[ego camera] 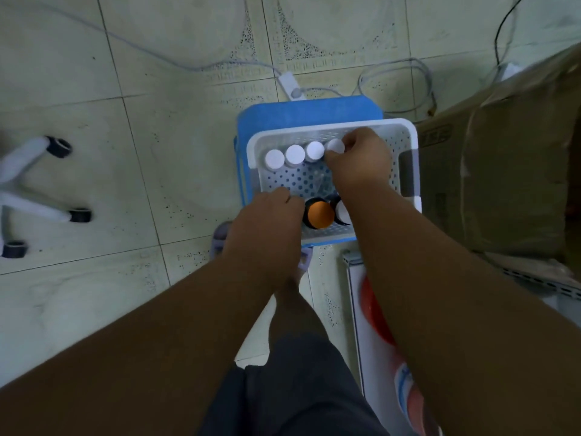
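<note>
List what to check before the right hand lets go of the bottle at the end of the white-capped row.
1. Grip: the right hand has its fingers curled round the fourth bottle. Ok.
2. Row: the three white-capped bottles stand upright, side by side along the far wall of the basket. Ok.
3. Fourth bottle in line with the row: its cap sits beside the third. Ok.
4. Bottle's base down on the basket floor: hidden by the hand. Cannot tell.
5. Left hand steadying the near left corner: its fingers are hidden. Cannot tell.
6. Basket square on the blue stool: cannot tell.
</note>
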Tool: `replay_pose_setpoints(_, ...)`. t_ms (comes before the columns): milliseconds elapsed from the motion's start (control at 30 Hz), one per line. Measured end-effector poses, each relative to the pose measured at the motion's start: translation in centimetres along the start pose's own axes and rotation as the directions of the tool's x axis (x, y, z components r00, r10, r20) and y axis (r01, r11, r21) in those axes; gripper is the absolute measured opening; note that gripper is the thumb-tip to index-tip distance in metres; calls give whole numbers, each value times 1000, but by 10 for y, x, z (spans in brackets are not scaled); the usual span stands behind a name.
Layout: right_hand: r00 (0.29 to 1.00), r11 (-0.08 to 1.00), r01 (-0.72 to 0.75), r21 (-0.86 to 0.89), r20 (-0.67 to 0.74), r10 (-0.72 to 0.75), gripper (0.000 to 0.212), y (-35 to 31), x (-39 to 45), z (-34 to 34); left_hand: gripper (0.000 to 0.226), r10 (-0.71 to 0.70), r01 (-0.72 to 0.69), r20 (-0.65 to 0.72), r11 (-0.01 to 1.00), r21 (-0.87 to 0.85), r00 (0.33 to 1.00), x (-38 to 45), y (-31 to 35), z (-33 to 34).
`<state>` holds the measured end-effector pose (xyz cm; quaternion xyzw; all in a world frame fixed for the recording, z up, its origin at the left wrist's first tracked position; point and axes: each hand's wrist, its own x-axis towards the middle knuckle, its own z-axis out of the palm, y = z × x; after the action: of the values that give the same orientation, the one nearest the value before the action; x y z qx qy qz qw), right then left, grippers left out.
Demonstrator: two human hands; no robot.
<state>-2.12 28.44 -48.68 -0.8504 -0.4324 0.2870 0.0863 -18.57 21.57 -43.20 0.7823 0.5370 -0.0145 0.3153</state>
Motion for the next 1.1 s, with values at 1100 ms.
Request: replay_pose_setpoints(1100, 702, 998, -30, -50, -712, -15, 40, -17, -601, -338, 26, 855, -854, 7, 518, 49, 519, -306, 247, -217)
